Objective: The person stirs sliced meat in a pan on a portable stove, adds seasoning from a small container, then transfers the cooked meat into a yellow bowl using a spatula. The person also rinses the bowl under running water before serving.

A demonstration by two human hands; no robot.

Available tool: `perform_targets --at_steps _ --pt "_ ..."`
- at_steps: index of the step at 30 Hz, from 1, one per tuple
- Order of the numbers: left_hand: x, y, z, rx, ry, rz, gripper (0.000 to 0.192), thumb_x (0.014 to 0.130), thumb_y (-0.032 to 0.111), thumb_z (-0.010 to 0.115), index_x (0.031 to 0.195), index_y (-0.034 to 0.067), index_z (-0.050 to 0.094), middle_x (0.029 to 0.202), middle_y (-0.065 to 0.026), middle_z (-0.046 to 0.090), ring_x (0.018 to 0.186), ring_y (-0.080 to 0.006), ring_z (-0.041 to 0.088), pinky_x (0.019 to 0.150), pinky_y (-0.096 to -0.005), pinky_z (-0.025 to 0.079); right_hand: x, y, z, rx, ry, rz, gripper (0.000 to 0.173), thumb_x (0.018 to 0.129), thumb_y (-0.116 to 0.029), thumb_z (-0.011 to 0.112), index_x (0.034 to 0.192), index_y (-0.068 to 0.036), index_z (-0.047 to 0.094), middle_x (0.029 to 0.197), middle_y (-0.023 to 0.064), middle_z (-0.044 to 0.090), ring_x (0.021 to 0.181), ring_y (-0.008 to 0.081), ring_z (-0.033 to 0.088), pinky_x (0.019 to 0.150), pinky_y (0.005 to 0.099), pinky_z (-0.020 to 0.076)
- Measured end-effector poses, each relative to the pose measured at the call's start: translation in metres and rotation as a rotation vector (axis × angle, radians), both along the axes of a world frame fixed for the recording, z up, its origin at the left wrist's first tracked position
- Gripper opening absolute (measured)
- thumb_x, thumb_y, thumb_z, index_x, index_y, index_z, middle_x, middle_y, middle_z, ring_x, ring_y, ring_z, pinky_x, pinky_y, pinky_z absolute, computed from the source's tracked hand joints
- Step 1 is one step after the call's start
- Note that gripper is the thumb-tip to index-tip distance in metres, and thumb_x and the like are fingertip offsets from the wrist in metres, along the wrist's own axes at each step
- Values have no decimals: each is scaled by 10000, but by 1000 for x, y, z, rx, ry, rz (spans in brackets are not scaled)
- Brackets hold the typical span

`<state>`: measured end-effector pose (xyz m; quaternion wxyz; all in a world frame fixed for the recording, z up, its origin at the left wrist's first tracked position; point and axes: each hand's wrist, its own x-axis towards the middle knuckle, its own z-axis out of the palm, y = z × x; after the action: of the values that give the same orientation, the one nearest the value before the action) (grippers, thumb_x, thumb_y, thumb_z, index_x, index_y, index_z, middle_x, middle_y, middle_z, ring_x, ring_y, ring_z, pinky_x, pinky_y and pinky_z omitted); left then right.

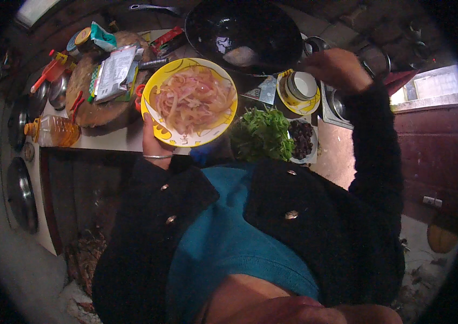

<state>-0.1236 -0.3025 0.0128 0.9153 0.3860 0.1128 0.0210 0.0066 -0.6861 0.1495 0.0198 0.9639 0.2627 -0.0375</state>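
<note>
My left hand (pixel 154 139) holds a yellow-rimmed white bowl (pixel 180 139) by its near left side. Sliced onions (pixel 194 99), translucent and pinkish, fill the bowl. Beyond it sits a large black wok (pixel 269 36) with a pale, glossy patch at its bottom. My right hand (pixel 332 69) is raised by the wok's right edge, dark and blurred; whether its fingers hold anything cannot be made out. Below that hand, small bowls (pixel 305 85) are stacked on a yellow-patterned plate (pixel 315 106). Leafy greens (pixel 265 133) lie nearer me, beside a white dish (pixel 311 156) of dark pieces (pixel 302 139).
At the left, a round wooden chopping board (pixel 87 113) carries seasoning packets (pixel 115 75) and a lidded jar (pixel 83 37). An oil bottle (pixel 57 130) lies at the table's left part. Metal pot lids (pixel 22 194) stand further left. A metal pan (pixel 338 103) is at the right.
</note>
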Motion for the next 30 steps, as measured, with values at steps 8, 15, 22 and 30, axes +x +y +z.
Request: perform_targets --at_steps 8,15,22,30 --pt "2 -2 1 81 -34 16 552 986 434 378 1398 69 336 1382 -96 442 1250 -255 453 1045 -416 369 7 61 -88 173 -171 -187 184 815 -231 551 832 -124 701 774 146 673 721 342 665 627 459 535" --pt "3 -4 -3 35 -83 1 546 988 432 364 1409 87 319 1399 -94 420 1265 -255 438 1068 -404 341 17 69 -129 263 -398 -372 167 812 -206 540 867 -132 679 716 161 662 648 347 660 554 462 519" --pt "3 1 -10 -18 -90 -63 562 980 458 377 1404 91 331 1385 -88 436 1253 -249 453 1062 -402 354 -16 55 -134 423 -512 -362 192 856 -293 569 1011 -227 660 700 109 646 638 311 644 532 440 498" --pt "3 -3 -5 70 -179 -55 563 977 465 381 1398 94 343 1378 -89 446 1243 -250 464 1053 -408 369 -108 32 -89 550 -819 -240 298 815 -208 672 1104 -279 656 654 64 557 577 266 578 493 383 451"
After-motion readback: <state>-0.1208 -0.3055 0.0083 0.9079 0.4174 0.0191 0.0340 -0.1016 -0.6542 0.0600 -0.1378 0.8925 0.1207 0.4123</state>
